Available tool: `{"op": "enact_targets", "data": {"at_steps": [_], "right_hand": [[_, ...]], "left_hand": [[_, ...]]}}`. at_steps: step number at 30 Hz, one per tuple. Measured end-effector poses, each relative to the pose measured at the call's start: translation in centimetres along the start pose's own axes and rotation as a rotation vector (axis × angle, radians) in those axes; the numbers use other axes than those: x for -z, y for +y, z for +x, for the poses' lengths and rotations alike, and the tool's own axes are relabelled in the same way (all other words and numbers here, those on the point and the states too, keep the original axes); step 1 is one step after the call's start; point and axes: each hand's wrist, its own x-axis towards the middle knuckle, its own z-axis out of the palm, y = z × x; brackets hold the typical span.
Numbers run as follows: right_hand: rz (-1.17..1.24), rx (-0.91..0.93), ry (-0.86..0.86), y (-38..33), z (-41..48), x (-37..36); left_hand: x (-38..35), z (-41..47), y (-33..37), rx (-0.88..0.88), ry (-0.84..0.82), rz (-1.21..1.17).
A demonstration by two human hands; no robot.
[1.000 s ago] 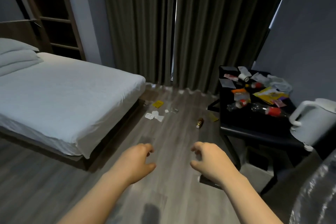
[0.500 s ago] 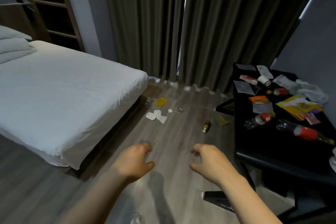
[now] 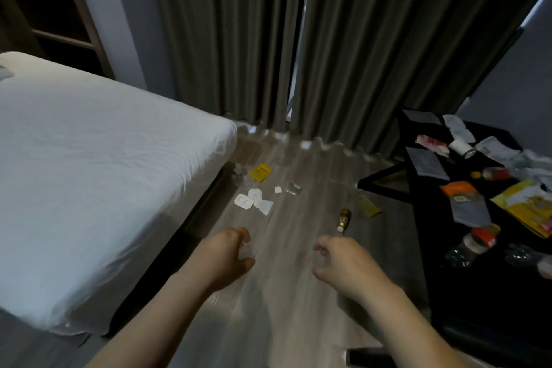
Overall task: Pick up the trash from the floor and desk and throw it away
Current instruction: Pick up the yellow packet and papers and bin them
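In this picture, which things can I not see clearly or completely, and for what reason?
Head view:
Yellow packet on the floor: its print is too small to read.
Small brown bottle: label blurred and too small.
Desk: its right part is cut off by the picture's right edge.
Dark object at the bottom edge: cut off, and the right forearm covers part of it.

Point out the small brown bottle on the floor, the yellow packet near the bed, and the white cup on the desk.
small brown bottle (image 3: 344, 218), head view, on its brown body
yellow packet (image 3: 260, 172), head view, middle of its face
white cup (image 3: 458, 146), head view, on its side wall
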Motion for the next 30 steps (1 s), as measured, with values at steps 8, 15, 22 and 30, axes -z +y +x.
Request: {"op": "enact_targets", "data": {"at_steps": [8, 15, 22, 30], "right_hand": [[0.035, -0.022, -0.05, 1.6, 10.8, 1.4], [0.05, 0.026, -0.049, 4.3, 23.5, 5.7], [0.032, 0.078, -0.044, 7.4, 33.3, 8.9], [0.046, 0.047, -0.067, 9.4, 41.4, 9.9]], "left_hand": [[1.5, 11.0, -1.7, 0.004, -0.035, 0.001], [4.0, 22.8, -1.2, 0.071, 0.001, 0.035], [5.4, 32.3, -0.4, 0.11, 0.017, 0.038], [6.0, 41.5, -1.8, 0.104, -0.049, 0.055]]}}
